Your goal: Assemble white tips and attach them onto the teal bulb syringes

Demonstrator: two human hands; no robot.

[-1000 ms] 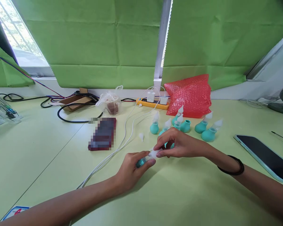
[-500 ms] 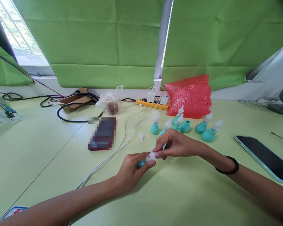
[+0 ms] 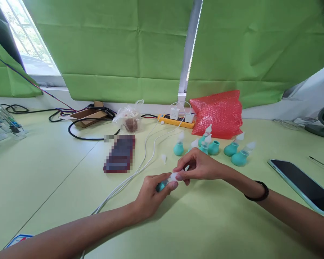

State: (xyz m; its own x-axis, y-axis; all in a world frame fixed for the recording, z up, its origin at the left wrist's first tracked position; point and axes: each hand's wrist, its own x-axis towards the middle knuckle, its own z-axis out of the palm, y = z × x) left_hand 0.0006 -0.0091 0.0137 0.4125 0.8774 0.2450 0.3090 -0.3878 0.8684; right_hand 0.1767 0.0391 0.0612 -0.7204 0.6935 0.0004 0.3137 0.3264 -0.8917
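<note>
My left hand (image 3: 150,196) is closed around a nasal aspirator (image 3: 162,185) with a teal bulb and a clear neck, held tilted toward the right. The fingers of my right hand (image 3: 196,168) pinch its white soft tip (image 3: 174,176) at the upper end. How far the tip sits on the neck is hidden by the fingers. Just beyond the right hand stand several similar aspirators, one upright (image 3: 178,146) and one leaning (image 3: 241,156). Among them is a bare teal bulb (image 3: 214,148) without neck or tip. A loose white tip (image 3: 164,159) lies on the table.
White cables (image 3: 132,176) run from an orange power strip (image 3: 188,124) past my left hand. A red bubble-wrap bag (image 3: 217,117) lies at the back. A phone (image 3: 304,185) is at the right, a blurred dark red object (image 3: 120,154) at left, near a cardboard box (image 3: 90,120).
The fingers of my right hand have shifted slightly left along the white tip, closer to my left hand. The view has tilted a little; the other objects stay in place.
</note>
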